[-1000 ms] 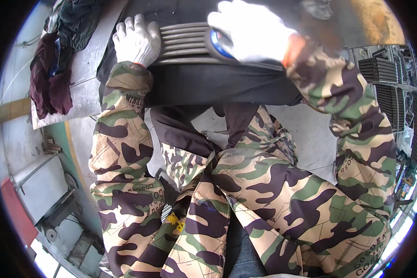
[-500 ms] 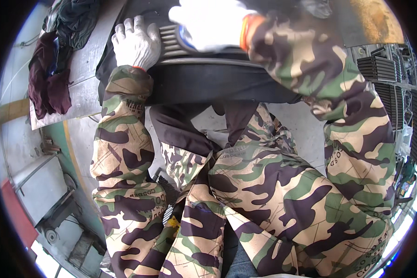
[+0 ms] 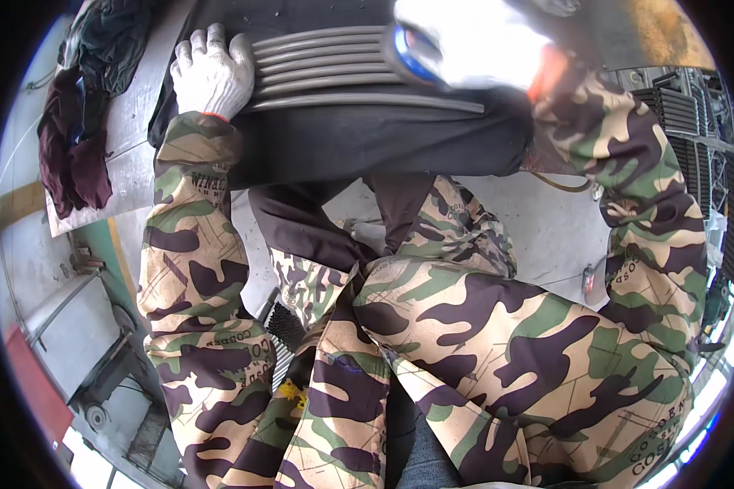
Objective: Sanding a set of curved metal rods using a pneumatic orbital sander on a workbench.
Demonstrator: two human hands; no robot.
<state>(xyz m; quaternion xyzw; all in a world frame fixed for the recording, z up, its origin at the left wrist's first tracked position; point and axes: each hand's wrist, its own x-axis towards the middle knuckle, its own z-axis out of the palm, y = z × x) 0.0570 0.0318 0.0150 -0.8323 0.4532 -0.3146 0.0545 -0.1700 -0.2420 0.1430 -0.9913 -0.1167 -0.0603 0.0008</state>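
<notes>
Leftmost, my left hand [image 3: 212,75] lies palm down, fingers spread, against grey rods [image 3: 322,61] | rods side by side on black cloth [image 3: 383,143] | right hand [image 3: 481,49] blurred, over blue-edged object [image 3: 416,57], grip I can't tell

Smooth, satin grey metal by look on bars [image 3: 326,71] | matt, creased black cloth [image 3: 367,147] over near edge of surface [image 3: 139,163] | ribbed white knit on left hand [image 3: 214,77] | glossy blue on tool [image 3: 416,57], blurred | matt maroon cloth [image 3: 75,175] toward surface's near left corner
</notes>
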